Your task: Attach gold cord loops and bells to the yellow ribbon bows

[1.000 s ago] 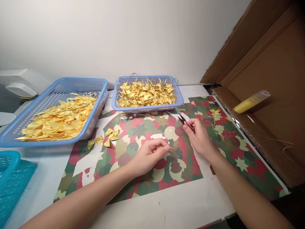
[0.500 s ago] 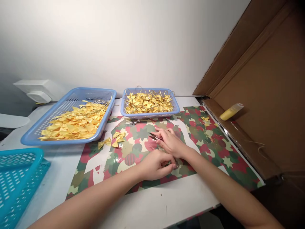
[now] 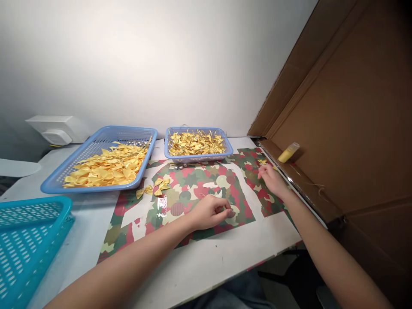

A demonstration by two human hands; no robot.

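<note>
Curling left hand (image 3: 210,212) over glossy patterned sheet (image 3: 189,185), satiny bows (image 3: 161,185), perforated blue basket (image 3: 92,189)

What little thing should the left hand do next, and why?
Perhaps the left hand could pick up the yellow bow nearest it, because that bow lies loose on the patterned sheet and I can't see a bow in that hand's grip.

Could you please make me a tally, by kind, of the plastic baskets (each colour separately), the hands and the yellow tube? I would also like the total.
Blue baskets: 2
Turquoise basket: 1
Hands (left hand, right hand): 2
Yellow tube: 1
Total: 6
</note>
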